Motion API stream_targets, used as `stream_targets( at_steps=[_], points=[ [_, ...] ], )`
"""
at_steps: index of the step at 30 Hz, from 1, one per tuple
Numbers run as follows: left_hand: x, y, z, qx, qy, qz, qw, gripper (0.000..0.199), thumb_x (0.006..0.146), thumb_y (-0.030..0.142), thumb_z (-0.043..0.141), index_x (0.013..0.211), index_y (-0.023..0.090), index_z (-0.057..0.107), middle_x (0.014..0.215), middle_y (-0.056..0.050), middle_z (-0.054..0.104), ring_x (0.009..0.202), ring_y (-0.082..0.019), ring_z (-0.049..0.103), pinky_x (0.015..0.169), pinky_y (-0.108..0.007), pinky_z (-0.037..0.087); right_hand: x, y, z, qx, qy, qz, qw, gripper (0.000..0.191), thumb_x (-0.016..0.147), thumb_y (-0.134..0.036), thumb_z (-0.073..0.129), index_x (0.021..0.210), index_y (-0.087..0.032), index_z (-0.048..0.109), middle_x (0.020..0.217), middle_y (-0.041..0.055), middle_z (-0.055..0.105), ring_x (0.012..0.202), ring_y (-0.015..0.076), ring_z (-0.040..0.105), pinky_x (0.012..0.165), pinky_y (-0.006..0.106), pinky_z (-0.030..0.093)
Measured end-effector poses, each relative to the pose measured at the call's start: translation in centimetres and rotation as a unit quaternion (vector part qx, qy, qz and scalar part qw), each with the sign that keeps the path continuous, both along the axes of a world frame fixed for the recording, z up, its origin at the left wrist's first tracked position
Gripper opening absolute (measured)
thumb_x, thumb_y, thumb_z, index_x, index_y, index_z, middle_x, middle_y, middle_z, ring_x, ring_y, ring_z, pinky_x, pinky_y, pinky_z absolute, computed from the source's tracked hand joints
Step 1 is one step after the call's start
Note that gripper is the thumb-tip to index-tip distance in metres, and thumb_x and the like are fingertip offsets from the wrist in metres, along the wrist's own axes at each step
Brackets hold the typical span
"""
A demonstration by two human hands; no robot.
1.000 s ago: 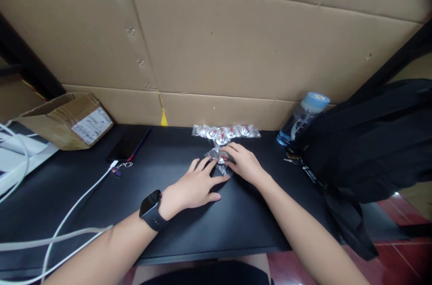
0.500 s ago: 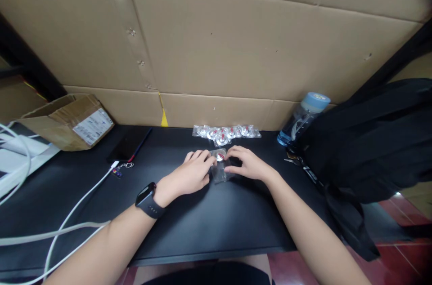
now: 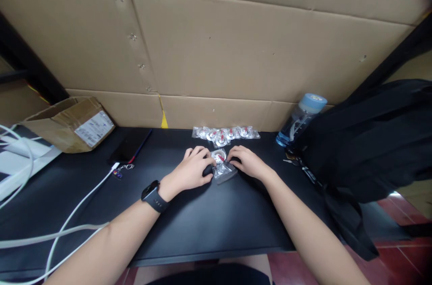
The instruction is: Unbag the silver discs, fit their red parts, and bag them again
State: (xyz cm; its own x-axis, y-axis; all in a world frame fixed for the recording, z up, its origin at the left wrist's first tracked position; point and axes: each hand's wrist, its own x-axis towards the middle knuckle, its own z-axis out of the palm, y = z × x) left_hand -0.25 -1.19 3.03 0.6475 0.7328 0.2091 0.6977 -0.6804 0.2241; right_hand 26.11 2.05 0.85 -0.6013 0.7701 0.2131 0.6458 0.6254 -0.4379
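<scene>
A small clear plastic bag (image 3: 225, 171) lies on the black table between my hands. Inside its far end is a round silvery disc (image 3: 218, 155) with a red mark. My left hand (image 3: 192, 169) rests at the bag's left edge, index fingertip touching it and thumb spread apart below. On the other side my right hand (image 3: 249, 162) has its fingers loosely bent, tips at the bag's right edge, with a gap showing between fingers and thumb. Just beyond, several similar bagged discs (image 3: 222, 136) lie in an overlapping row.
A cardboard wall (image 3: 216, 51) closes off the back. To the left are an open carton (image 3: 72, 127), a phone (image 3: 130, 145) and white cables (image 3: 79, 199). On the right stand a blue-lidded bottle (image 3: 300, 121) and a black backpack (image 3: 371, 141), with keys (image 3: 290, 161) beside them.
The bag's near part has become more crumpled and shifted slightly right. My right thumb has drawn back from the bag towards my fingers. The view has tilted slightly.
</scene>
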Motion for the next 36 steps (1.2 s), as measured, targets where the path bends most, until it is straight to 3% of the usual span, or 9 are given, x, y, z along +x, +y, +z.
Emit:
stream_targets(
  at_steps=[9, 16, 19, 22, 25, 29, 32, 36],
  points=[
    [0.5, -0.2, -0.1, 0.040, 0.003, 0.004, 0.999, 0.015, 0.092, 0.024, 0.065, 0.105, 0.027, 0.072, 0.117, -0.006, 0.061, 0.125, -0.030, 0.043, 0.097, -0.046, 0.029, -0.2, 0.0, 0.3, -0.011, 0.031, 0.035, 0.999, 0.015, 0.091, -0.014, 0.066, 0.100, -0.024, 0.072, 0.102, 0.0031, 0.073, 0.098, 0.0188, 0.064, 0.092, 0.034, 0.048],
    [-0.1, 0.1, 0.2, 0.010, 0.013, 0.001, 1.000, 0.030, 0.082, 0.009, 0.059, 0.093, 0.029, 0.078, 0.111, -0.005, 0.063, 0.122, -0.029, 0.046, 0.094, -0.046, 0.030, -0.3, 0.0, 0.2, -0.012, 0.024, 0.018, 0.999, 0.012, 0.093, -0.015, 0.062, 0.093, -0.023, 0.071, 0.101, 0.0036, 0.072, 0.095, 0.0187, 0.062, 0.091, 0.034, 0.047],
    [-0.4, 0.2, 0.4, 0.006, 0.007, 0.002, 1.000, 0.032, 0.079, 0.009, 0.061, 0.098, 0.030, 0.076, 0.113, -0.004, 0.063, 0.123, -0.029, 0.046, 0.097, -0.046, 0.029, -0.5, -0.2, 0.5, -0.022, 0.050, -0.010, 0.998, 0.010, 0.093, -0.015, 0.060, 0.092, -0.021, 0.068, 0.095, 0.0031, 0.070, 0.090, 0.0183, 0.061, 0.087, 0.034, 0.047],
    [-0.2, 0.4, 0.0, -0.003, -0.024, 0.020, 1.000, 0.028, 0.082, 0.028, 0.070, 0.110, 0.028, 0.071, 0.114, -0.005, 0.064, 0.124, -0.031, 0.045, 0.099, -0.047, 0.029, -0.9, -0.3, 0.5, -0.049, 0.096, -0.047, 0.993, 0.009, 0.093, -0.017, 0.058, 0.091, -0.020, 0.066, 0.088, 0.0026, 0.069, 0.085, 0.0176, 0.061, 0.081, 0.031, 0.047],
    [0.3, 0.7, -0.8, -0.018, -0.070, 0.065, 0.995, 0.020, 0.090, 0.042, 0.067, 0.101, 0.026, 0.072, 0.113, -0.005, 0.065, 0.119, -0.029, 0.048, 0.096, -0.045, 0.031, -1.0, -0.1, 0.2, -0.051, 0.106, -0.061, 0.991, 0.010, 0.093, -0.019, 0.057, 0.087, -0.020, 0.065, 0.089, 0.0032, 0.068, 0.086, 0.0180, 0.060, 0.082, 0.032, 0.047],
    [0.8, 1.4, -1.7, -0.044, -0.115, 0.154, 0.980, 0.020, 0.095, 0.040, 0.060, 0.090, 0.024, 0.071, 0.108, -0.004, 0.067, 0.111, -0.027, 0.052, 0.091, -0.043, 0.033, -1.2, 0.0, -0.5, -0.027, 0.086, -0.088, 0.992, 0.012, 0.092, -0.018, 0.056, 0.083, -0.019, 0.064, 0.097, 0.0047, 0.066, 0.093, 0.0193, 0.058, 0.089, 0.035, 0.045],
    [1.2, 1.8, -1.9, -0.007, -0.116, 0.192, 0.975, 0.020, 0.094, 0.041, 0.062, 0.093, 0.021, 0.064, 0.103, -0.005, 0.066, 0.107, -0.027, 0.052, 0.088, -0.042, 0.035, -1.4, -0.1, -0.8, -0.024, 0.053, -0.139, 0.989, 0.014, 0.089, -0.018, 0.057, 0.076, -0.019, 0.063, 0.096, 0.0056, 0.064, 0.092, 0.0206, 0.056, 0.090, 0.037, 0.045],
    [1.7, 2.0, -1.8, 0.041, -0.098, 0.152, 0.983, 0.012, 0.095, 0.031, 0.060, 0.101, 0.021, 0.060, 0.112, -0.008, 0.065, 0.112, -0.028, 0.050, 0.090, -0.041, 0.035, -1.9, -0.6, -0.3, 0.031, 0.013, -0.185, 0.982, 0.003, 0.084, -0.021, 0.063, 0.082, -0.021, 0.063, 0.094, 0.0067, 0.062, 0.092, 0.0235, 0.056, 0.086, 0.038, 0.045]
  ],
)
